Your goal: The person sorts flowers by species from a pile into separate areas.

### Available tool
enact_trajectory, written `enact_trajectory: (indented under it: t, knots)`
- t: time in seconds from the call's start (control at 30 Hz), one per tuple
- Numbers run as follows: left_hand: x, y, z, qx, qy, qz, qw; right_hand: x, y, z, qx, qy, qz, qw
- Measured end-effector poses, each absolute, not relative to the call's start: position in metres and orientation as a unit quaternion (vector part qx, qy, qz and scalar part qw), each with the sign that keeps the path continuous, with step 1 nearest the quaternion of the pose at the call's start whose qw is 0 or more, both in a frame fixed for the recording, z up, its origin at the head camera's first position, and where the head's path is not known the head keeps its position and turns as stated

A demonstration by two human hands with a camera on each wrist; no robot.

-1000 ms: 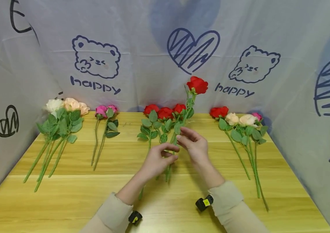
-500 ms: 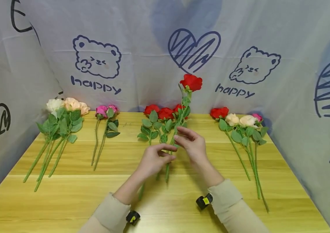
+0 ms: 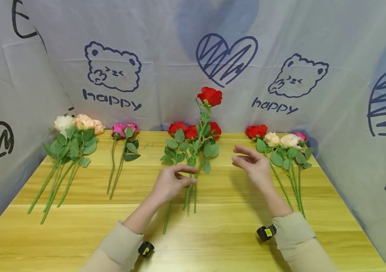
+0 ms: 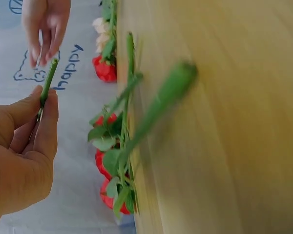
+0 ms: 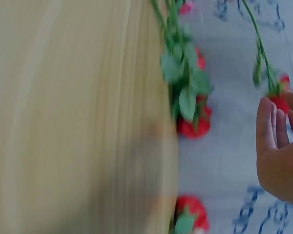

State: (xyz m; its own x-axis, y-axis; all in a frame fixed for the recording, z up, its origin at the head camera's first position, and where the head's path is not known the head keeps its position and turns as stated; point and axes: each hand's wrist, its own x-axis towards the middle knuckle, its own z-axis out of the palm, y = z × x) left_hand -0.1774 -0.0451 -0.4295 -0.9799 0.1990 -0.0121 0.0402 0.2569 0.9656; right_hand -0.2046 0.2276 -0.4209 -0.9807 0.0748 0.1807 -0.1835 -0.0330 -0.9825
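My left hand (image 3: 174, 183) pinches the green stem of a red rose (image 3: 210, 96) between thumb and fingers, holding it raised with the bloom up. In the left wrist view the cut end of that stem (image 4: 48, 80) pokes out past the fingertips. My right hand (image 3: 255, 166) is apart from the rose, off to its right above the table, fingers loosely bent around nothing. Behind the held rose, three more red roses (image 3: 177, 127) lie on the table, partly covered by its leaves and my left hand.
White and peach roses (image 3: 84, 121) lie at the left of the wooden table (image 3: 213, 241), beside two magenta flowers (image 3: 118, 130). A group with red, cream and pink blooms (image 3: 289, 140) lies at the right, its stems partly behind my right forearm. Drawn-on cloth (image 3: 169, 83) hangs around.
My right hand has come off the rose stem and moved right. The left hand has shifted left with the rose, which now stands more upright over the lying red roses.
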Motion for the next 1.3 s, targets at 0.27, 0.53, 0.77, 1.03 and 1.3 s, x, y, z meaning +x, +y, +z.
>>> enact_trajectory:
  t: [0.27, 0.53, 0.77, 1.03, 1.3]
  knots:
    - [-0.186, -0.064, -0.436, 0.065, 0.844, 0.528, 0.071, -0.201, 0.301, -0.43, -0.024, -0.759, 0.645, 0.092]
    - [-0.191, -0.072, -0.444, 0.069, 0.861, 0.494, 0.103, -0.2, 0.353, -0.441, -0.069, -0.857, 0.51, 0.031]
    - [-0.19, -0.073, -0.446, 0.085, 0.881, 0.449, 0.122, -0.203, 0.369, -0.449, -0.054, -0.897, 0.436, -0.043]
    - [-0.189, -0.072, -0.444, 0.103, 0.88, 0.44, 0.146, -0.206, 0.369, -0.453, -0.032, -0.918, 0.392, -0.057]
    - [-0.187, -0.071, -0.444, 0.11, 0.869, 0.455, 0.159, -0.207, 0.363, -0.45, -0.033, -0.906, 0.415, -0.08]
